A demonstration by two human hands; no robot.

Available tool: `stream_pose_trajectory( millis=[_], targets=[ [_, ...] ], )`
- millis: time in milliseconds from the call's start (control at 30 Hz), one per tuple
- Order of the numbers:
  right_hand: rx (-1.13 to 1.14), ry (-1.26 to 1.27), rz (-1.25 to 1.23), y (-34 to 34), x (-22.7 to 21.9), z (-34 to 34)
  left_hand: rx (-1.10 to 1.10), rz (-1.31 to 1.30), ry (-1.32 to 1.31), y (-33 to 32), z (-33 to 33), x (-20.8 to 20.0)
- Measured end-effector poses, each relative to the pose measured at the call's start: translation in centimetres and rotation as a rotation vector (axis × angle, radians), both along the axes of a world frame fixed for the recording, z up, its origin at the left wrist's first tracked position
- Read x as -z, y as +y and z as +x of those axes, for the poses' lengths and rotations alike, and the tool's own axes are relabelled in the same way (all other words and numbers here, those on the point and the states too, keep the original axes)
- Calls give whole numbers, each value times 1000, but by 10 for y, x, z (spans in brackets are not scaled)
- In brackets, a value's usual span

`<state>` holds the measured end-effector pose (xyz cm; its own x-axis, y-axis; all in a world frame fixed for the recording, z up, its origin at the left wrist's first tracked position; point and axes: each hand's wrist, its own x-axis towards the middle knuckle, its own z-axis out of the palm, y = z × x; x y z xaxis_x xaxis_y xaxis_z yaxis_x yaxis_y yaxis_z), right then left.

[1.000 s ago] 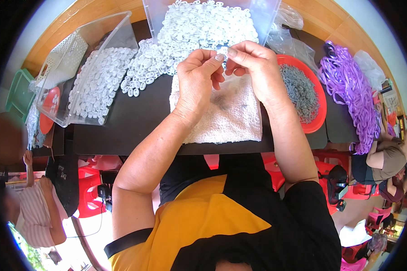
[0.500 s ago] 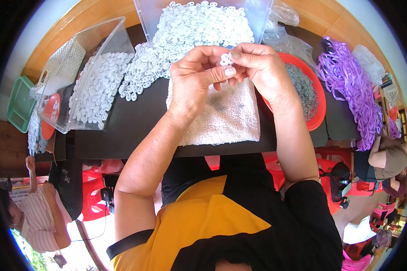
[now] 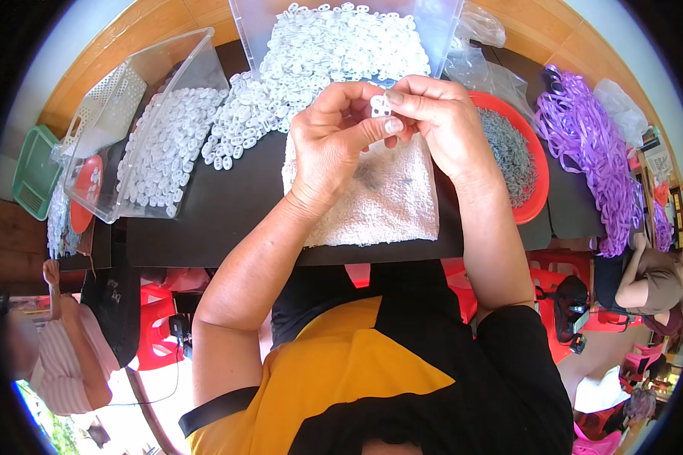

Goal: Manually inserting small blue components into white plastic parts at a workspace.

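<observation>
- One white piece pinched between left hand and right hand
- 6 o'clock: white towel on dark bench
- 9 o'clock: loose pile
- 12 o'clock: clear bin
- 4 o'clock: red bowl, partly hidden by right forearm; purple ribbons beyond

Red chairs stand near a dark table.

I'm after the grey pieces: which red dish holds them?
The red dish by the right hand, filled with grey pieces; the other dish sits far left.
</observation>
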<state>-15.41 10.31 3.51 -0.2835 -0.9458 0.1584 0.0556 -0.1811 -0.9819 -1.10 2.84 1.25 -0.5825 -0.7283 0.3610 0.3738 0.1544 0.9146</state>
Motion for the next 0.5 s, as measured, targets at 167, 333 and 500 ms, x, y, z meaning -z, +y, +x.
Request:
stream_pose_trajectory(
  millis=[167, 333, 500],
  targets=[
    [-2, 2, 11, 2, -3, 2, 46, -9, 91, 3, 2, -3],
    [-34, -19, 10, 2, -2, 3, 62, -4, 106, 5, 2, -4],
    [-21, -27, 12, 3, -4, 2, 6, -81, 80, 7, 1, -5]
  ],
)
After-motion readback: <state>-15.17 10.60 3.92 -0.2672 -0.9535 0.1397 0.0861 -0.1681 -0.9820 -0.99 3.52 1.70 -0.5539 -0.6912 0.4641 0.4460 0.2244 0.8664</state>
